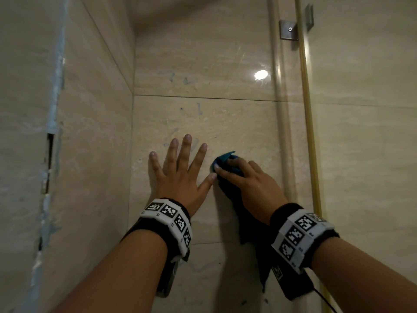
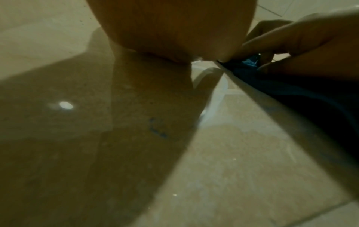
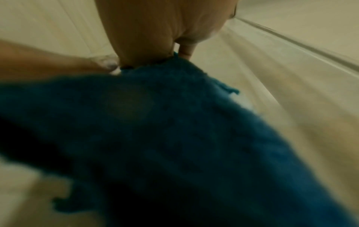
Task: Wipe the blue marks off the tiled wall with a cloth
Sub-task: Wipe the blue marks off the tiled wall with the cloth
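My right hand [image 1: 252,186] pressed the cloth [image 1: 225,162] on the wall [image 1: 237,123], fingers curled over it, rest hanging below. Left hand [image 1: 180,175] lay flat beside it, fingers spread, thumb touching the cloth. Faint marks [image 1: 199,109] sat higher up.

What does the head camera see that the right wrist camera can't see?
Only the head view shows the left hand spread flat on the tiled wall, faint blue marks above it, both wristbands and a metal bracket. Only the right wrist view shows the blue cloth up close, filling the picture, with its frayed edge. Both show the right hand holding that cloth against the beige wall.
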`<state>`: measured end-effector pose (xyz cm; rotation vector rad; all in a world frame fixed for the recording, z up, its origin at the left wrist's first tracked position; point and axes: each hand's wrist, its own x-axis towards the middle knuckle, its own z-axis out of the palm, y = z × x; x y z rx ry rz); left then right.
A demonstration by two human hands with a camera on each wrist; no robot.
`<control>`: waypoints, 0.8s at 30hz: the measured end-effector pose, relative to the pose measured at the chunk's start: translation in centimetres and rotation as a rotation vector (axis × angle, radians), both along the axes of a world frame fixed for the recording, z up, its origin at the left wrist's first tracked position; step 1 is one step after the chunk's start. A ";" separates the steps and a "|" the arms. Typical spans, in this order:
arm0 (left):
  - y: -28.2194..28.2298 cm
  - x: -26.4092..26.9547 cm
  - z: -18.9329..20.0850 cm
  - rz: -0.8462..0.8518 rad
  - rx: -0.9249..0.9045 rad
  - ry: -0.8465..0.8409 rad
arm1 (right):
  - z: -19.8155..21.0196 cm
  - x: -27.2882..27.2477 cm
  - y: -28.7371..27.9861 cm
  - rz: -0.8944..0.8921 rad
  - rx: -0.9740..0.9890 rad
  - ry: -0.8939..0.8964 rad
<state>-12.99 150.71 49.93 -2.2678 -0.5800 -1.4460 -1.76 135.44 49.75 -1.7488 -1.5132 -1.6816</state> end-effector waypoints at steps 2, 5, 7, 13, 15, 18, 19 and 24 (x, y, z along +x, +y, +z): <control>0.1 0.1 0.0 -0.006 0.000 -0.006 | -0.3 0.1 -0.4 -0.008 -0.031 -0.035; 0.2 0.1 0.0 0.002 0.018 -0.013 | 0.7 0.3 -0.7 -0.007 -0.011 0.013; 0.3 0.2 -0.1 0.004 0.021 -0.010 | 1.9 0.6 -0.7 -0.001 0.050 0.139; 0.1 0.1 -0.1 0.005 0.011 -0.008 | 4.5 1.7 -2.7 -0.081 0.179 0.395; 0.0 0.0 0.0 0.011 -0.005 0.010 | 3.6 1.9 -3.0 -0.089 0.222 0.471; -0.1 0.0 0.0 0.011 -0.014 0.021 | 1.4 1.8 -2.4 -0.097 0.259 0.513; 0.0 0.0 0.0 0.010 -0.013 0.022 | 0.7 1.8 -2.2 -0.094 0.268 0.511; 0.1 -0.1 0.0 0.019 -0.007 0.025 | -0.9 1.6 -2.0 -0.049 0.268 0.521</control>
